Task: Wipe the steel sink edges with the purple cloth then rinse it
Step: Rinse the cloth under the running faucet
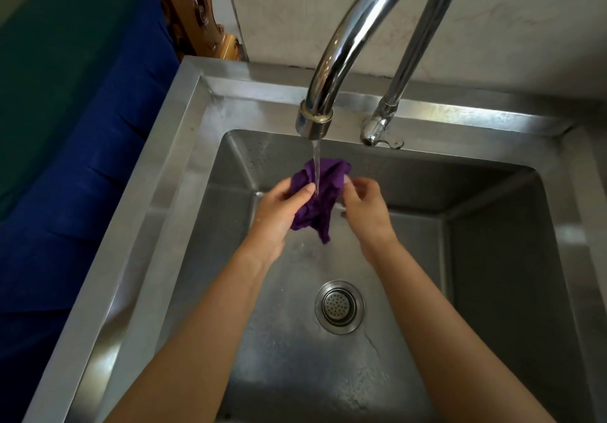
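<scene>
Gripped from both sides, purple cloth (pixel 320 194) bunched between left hand (pixel 282 212) and right hand (pixel 363 207), middle of the frame, held up inside the steel sink (pixel 184 147) basin and clear of its floor. Left thumb pressed onto the cloth's left fold, fingers curled behind it; right fingertips pinching the cloth's right edge, wrist turned inward. Upper part of the cloth standing above both grips, a loose tail hanging below and between the two wrists. Thin stream of water (pixel 316 163) falling from the curved chrome faucet (pixel 348 45) spout straight onto the cloth's centre, just beside the left thumb. Faucet handle (pixel 381 135) on the back ledge, right of the spout. Round drain strainer (pixel 339 306) lower in the frame, between the forearms, on the wet basin floor. Blue fabric (pixel 82 176) along the left of the frame, outside the sink rim.
</scene>
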